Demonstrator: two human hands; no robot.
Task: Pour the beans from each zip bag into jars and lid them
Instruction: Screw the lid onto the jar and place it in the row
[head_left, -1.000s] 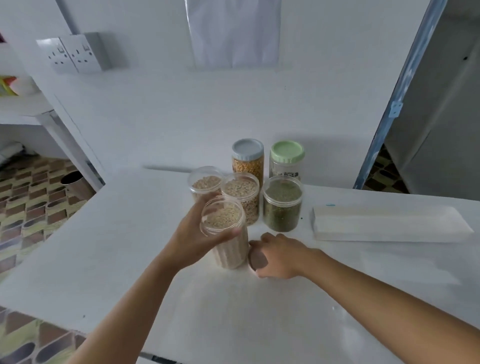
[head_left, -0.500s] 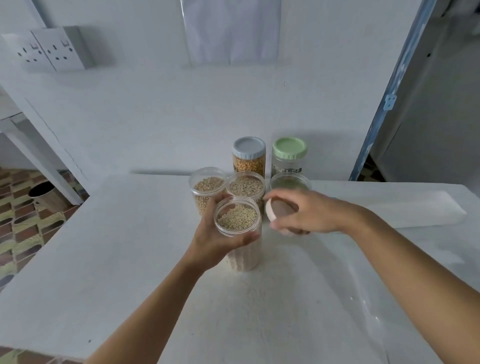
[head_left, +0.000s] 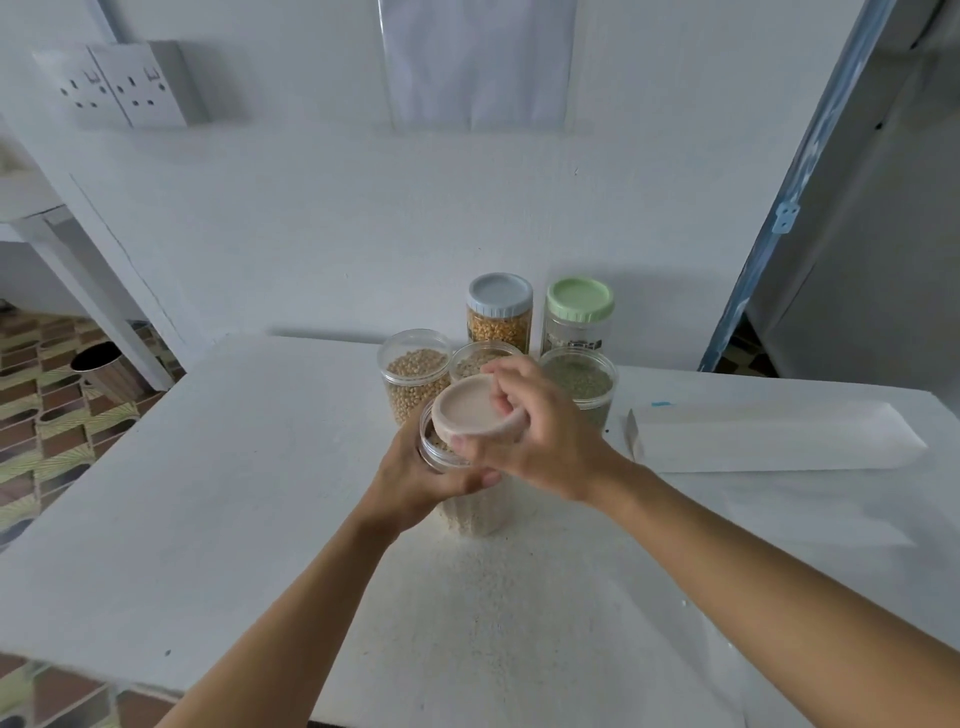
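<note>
Grips the open bean jar (head_left: 474, 513), near the middle of the table (head_left: 208, 493), with curled left hand (head_left: 421, 478) and pinches the pink lid (head_left: 470, 410), tilted over its mouth, with right hand (head_left: 545, 447).

Bare table (head_left: 218, 493) lies open across the left and lower centre of the frame. Jars (head_left: 579, 384) crowd the centre in a tight cluster, wall (head_left: 337, 234) close behind. A flat bag (head_left: 769, 436) covers the table at centre right.

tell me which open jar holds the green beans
The short clear plastic jar at far right, before the green-lidded jar; the others hold pale beans.
</note>
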